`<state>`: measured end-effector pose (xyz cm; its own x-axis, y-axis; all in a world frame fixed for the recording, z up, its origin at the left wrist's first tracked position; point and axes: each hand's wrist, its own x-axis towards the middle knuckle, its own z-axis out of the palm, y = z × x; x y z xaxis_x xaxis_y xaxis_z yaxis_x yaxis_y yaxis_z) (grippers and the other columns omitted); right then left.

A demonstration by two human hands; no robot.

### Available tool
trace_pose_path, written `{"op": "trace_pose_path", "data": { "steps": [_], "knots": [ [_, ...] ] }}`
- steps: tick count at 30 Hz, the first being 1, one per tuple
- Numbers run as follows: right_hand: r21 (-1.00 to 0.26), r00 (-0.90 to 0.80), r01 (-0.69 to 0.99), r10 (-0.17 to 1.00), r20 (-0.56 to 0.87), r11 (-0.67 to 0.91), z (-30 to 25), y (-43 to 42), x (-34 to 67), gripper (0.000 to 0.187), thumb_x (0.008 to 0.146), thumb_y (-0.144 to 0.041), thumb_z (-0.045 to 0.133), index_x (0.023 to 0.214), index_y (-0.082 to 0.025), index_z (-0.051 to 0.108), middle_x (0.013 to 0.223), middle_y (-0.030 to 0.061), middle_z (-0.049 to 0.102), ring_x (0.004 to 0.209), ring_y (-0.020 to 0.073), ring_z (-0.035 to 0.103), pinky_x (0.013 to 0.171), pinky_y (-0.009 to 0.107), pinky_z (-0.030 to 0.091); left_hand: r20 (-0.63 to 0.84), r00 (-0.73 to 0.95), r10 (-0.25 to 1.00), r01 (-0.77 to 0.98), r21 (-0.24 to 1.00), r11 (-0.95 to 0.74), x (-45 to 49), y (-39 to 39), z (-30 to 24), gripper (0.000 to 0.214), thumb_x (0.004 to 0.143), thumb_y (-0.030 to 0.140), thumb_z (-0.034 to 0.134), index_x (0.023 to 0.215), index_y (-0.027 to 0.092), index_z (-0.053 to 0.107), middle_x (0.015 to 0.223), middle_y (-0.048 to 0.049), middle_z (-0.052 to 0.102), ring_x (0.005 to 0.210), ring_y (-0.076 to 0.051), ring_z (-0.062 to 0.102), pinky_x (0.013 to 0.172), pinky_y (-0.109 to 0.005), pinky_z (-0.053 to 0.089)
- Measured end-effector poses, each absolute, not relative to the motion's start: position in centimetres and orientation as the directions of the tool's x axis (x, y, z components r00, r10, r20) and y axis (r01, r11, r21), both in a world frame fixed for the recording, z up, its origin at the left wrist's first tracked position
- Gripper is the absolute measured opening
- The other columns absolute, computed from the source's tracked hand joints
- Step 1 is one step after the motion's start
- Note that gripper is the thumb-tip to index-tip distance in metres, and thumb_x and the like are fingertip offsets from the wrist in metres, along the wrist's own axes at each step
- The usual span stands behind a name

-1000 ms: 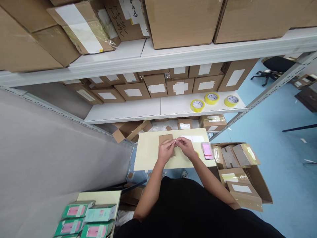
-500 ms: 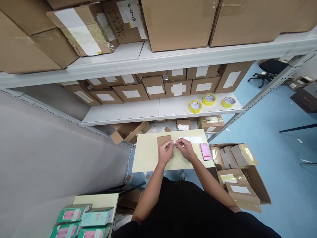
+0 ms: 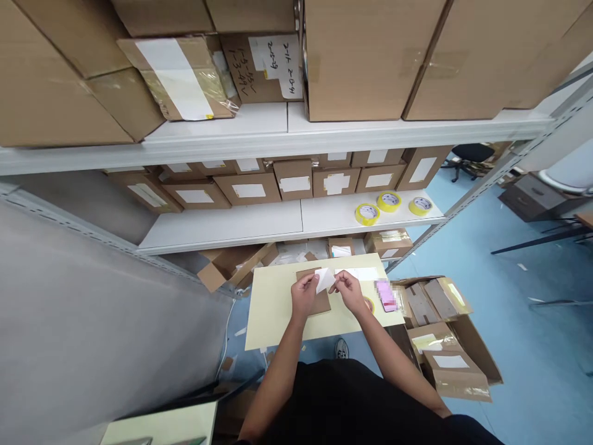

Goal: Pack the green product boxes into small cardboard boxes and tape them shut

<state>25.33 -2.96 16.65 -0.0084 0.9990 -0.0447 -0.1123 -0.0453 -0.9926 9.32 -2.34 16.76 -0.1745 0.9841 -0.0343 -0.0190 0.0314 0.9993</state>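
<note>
Between my two hands a small white paper label (image 3: 325,280) is held above the table. My left hand (image 3: 304,294) pinches its left edge; my right hand (image 3: 348,289) pinches its right corner. Beneath them a flat brown cardboard box (image 3: 320,303) lies on the cream table (image 3: 271,309), partly covered by the hands and the label. White paper sheets (image 3: 364,273) lie behind my right hand. A roll of tape (image 3: 369,304) sits by my right wrist, half hidden by it. Near the right edge is a pink-screened phone (image 3: 385,295).
Ahead stands a shelf rack (image 3: 222,232) stacked with cardboard boxes. Several yellow tape rolls (image 3: 367,214) rest on its middle shelf. To the right, an open carton (image 3: 482,346) on the floor holds boxes. A grey wall (image 3: 115,321) rises on the left, with a second table (image 3: 185,420) below.
The white label has turned from edge-on to face up between my hands, and my hands have moved slightly apart. The camera view has shifted.
</note>
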Motion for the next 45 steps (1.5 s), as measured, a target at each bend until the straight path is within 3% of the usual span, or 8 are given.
{"op": "trace_pose_path", "data": {
  "steps": [8, 12, 17, 22, 29, 38, 41, 45],
  "knots": [
    [-0.994, 0.041, -0.097, 0.998, -0.045, -0.04, 16.9, -2.6, 18.3, 0.035, 0.082, -0.056, 0.079, 0.082, -0.023, 0.068, 0.072, -0.0003, 0.068, 0.066, 0.0168, 0.061, 0.065, 0.029, 0.05, -0.035, -0.072, 0.997, -0.096, 0.995, 0.028, 3.5, -1.7, 15.9, 0.033, 0.083, 0.05, 0.076, 0.089, 0.018, 0.082, 0.086, -0.0066, 0.08, 0.08, -0.022, 0.073, 0.074, -0.031, 0.058],
    [-0.987, 0.204, -0.154, 0.976, -0.073, -0.042, 15.4, -2.1, 17.4, 0.029, 0.075, -0.046, 0.081, 0.073, -0.023, 0.064, 0.07, -0.0019, 0.065, 0.065, 0.0153, 0.057, 0.065, 0.028, 0.048, -0.134, -0.344, 0.929, -0.257, 0.965, 0.044, -2.5, 0.7, 13.9, 0.04, 0.076, 0.055, 0.08, 0.085, 0.016, 0.077, 0.081, -0.0041, 0.075, 0.076, -0.018, 0.068, 0.071, -0.028, 0.053],
    [-0.957, 0.414, -0.257, 0.878, -0.238, -0.138, 11.6, 0.3, 14.6, 0.029, 0.063, -0.036, 0.079, 0.064, -0.023, 0.053, 0.058, -0.0068, 0.054, 0.057, 0.0121, 0.051, 0.058, 0.025, 0.045, -0.261, -0.659, 0.706, -0.399, 0.916, -0.034, -12.8, 2.7, 11.1, 0.049, 0.072, 0.062, 0.078, 0.085, 0.017, 0.067, 0.073, 0.0021, 0.066, 0.067, -0.013, 0.062, 0.067, -0.026, 0.049],
    [-0.878, 0.22, -0.281, 0.865, -0.451, -0.387, 8.1, 5.2, 4.6, 0.032, 0.053, -0.029, 0.082, 0.078, -0.021, 0.063, 0.068, -0.0031, 0.067, 0.063, 0.0147, 0.062, 0.06, 0.026, 0.052, -0.186, -0.779, 0.599, -0.263, 0.964, -0.043, -20.1, -0.6, 10.6, 0.045, 0.077, 0.061, 0.074, 0.087, 0.018, 0.067, 0.073, 0.003, 0.063, 0.068, -0.012, 0.06, 0.064, -0.023, 0.045],
    [-0.759, -0.004, -0.242, 0.783, -0.622, -0.604, 6.1, 12.9, -12.6, 0.029, 0.065, -0.016, 0.082, 0.076, -0.022, 0.056, 0.058, -0.0076, 0.06, 0.055, 0.0095, 0.057, 0.062, 0.022, 0.056, -0.123, -0.856, 0.503, -0.137, 0.991, 0.01, -25.4, -6.8, 11.0, 0.047, 0.086, 0.065, 0.068, 0.096, 0.019, 0.07, 0.082, -0.0023, 0.069, 0.078, -0.016, 0.063, 0.07, -0.027, 0.05],
    [-0.724, -0.109, -0.138, 0.737, -0.667, -0.676, 5.8, 9.4, -12.9, 0.021, 0.079, -0.031, 0.079, 0.078, -0.019, 0.062, 0.072, 0.003, 0.072, 0.063, 0.0168, 0.071, 0.06, 0.027, 0.057, 0.074, -0.814, 0.577, 0.136, 0.989, 0.065, -26.8, -7.9, 8.9, 0.039, 0.09, 0.057, 0.066, 0.095, 0.019, 0.075, 0.086, -0.0067, 0.073, 0.077, -0.02, 0.064, 0.075, -0.031, 0.053],
    [-0.734, -0.3, -0.209, 0.757, -0.58, -0.646, 6.4, 4.6, -9.0, 0.031, 0.085, -0.047, 0.077, 0.082, -0.017, 0.07, 0.083, 0.0105, 0.078, 0.075, 0.0199, 0.075, 0.063, 0.026, 0.058, 0.183, -0.615, 0.767, 0.289, 0.957, 0.004, -24.8, -6.1, 8.5, 0.029, 0.087, 0.05, 0.07, 0.083, 0.022, 0.077, 0.084, -0.0064, 0.072, 0.077, -0.02, 0.065, 0.079, -0.032, 0.054],
    [-0.774, -0.197, -0.269, 0.819, -0.538, -0.573, 7.5, 0.1, -3.9, 0.039, 0.08, -0.055, 0.08, 0.088, -0.018, 0.075, 0.091, 0.0108, 0.08, 0.082, 0.0215, 0.076, 0.067, 0.027, 0.059, 0.216, -0.26, 0.941, 0.387, 0.916, -0.104, -19.7, -4.0, 8.0, 0.019, 0.088, 0.043, 0.072, 0.081, 0.027, 0.08, 0.085, -0.0078, 0.073, 0.087, -0.023, 0.067, 0.092, -0.037, 0.053]
  ]
}}
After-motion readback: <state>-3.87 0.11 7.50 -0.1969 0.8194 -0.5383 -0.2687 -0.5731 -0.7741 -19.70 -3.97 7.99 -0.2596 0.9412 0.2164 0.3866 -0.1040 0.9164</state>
